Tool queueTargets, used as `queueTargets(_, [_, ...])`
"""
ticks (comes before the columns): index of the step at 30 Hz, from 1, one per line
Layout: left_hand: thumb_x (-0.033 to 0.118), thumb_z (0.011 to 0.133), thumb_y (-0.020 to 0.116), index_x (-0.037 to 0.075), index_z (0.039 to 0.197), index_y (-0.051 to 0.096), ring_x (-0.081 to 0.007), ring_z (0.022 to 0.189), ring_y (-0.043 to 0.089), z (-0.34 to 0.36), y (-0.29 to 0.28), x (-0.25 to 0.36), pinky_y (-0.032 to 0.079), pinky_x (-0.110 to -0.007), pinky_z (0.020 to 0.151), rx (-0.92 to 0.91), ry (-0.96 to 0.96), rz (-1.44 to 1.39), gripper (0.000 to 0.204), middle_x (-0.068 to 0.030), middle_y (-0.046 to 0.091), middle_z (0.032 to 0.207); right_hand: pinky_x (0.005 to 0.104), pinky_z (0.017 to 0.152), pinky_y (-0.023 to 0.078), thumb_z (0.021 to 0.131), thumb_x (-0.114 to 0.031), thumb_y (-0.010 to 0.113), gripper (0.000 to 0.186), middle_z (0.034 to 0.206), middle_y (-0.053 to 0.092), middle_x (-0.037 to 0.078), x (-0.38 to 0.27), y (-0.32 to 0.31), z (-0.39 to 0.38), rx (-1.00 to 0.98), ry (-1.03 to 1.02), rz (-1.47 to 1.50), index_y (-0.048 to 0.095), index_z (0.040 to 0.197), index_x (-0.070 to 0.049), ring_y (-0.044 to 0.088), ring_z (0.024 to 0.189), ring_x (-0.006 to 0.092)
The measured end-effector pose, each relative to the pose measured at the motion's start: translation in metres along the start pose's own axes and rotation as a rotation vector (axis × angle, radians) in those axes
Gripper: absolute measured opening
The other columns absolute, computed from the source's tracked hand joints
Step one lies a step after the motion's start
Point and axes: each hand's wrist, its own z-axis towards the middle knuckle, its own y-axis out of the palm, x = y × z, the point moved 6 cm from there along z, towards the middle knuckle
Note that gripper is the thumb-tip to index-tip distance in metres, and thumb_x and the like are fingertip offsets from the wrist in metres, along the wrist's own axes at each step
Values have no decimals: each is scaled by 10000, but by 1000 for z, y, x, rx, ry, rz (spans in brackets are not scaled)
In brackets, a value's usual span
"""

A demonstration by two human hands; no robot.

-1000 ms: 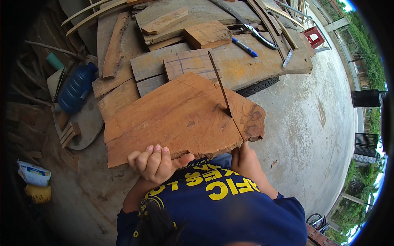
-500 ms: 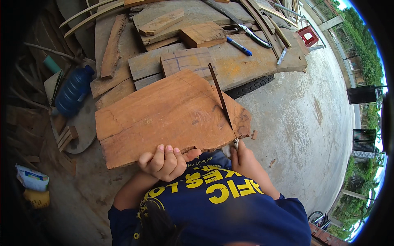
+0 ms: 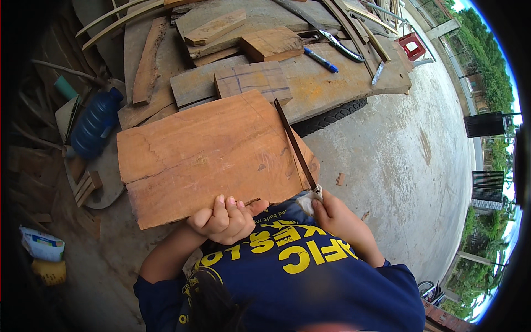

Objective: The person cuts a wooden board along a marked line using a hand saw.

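A thick reddish-brown wooden board point(image 3: 204, 155) is held up in front of my body, its far edge near the stacked planks. My left hand point(image 3: 227, 220) grips its near edge, the fingers curled over the top face. My right hand point(image 3: 340, 221) is closed on the whitish handle of a narrow dark-bladed saw point(image 3: 293, 141). The blade lies slantwise across the board's right end, with a corner of wood showing to its right. Much of the handle is hidden by my fingers.
Beyond the board, planks point(image 3: 348, 74) carry a marked wood block point(image 3: 254, 83), a blue marker point(image 3: 321, 60) and a curved-bladed pruning saw point(image 3: 343, 47). A tire point(image 3: 332, 115) shows beneath. A blue water jug point(image 3: 97, 124) and wood scraps lie left; a red crate point(image 3: 412, 46) stands far right.
My right hand has drawn the saw back toward me, and more of the whitish handle shows. The board has shifted a little to the left with my left hand still gripping it.
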Motion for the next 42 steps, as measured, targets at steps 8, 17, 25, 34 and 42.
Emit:
queueTargets(8, [453,853,597,115,694,455,-179,751,552,7,1,1,320,-322,649,2,35,10,400,-27,492,718,450,755,470,967,-135,428,231,889,627,301,-1,-3,1,-8,10,-7,495,1100,42,608,862,461])
queueTargets(17, [433,852,601,117,686,448,-184,723,553,18,1,1,310,-318,636,8,80,-2,388,-33,497,697,385,668,486,984,-175,426,245,809,635,185,7,-15,0,-80,60,-7,508,1086,32,627,711,293])
queueTargets(25, [413,855,596,126,674,440,-156,682,547,31,4,-4,299,-301,627,46,166,-5,374,-9,492,666,270,458,441,1009,-236,394,265,698,555,37,8,-21,-3,-159,248,129,508,1038,2,558,545,115])
queueTargets(34, [394,850,586,128,657,430,-145,664,539,37,7,-3,307,-284,631,61,202,-5,364,2,476,656,285,393,446,1005,-219,374,245,685,551,61,1,-27,-2,-169,255,132,472,1023,5,539,446,143])
queueTargets(42, [350,815,604,108,617,410,-159,643,522,44,4,-6,336,-277,615,45,148,-78,368,-18,448,630,288,383,461,1005,-206,360,234,663,528,52,-8,-38,-8,-266,251,31,458,1056,0,546,450,151])
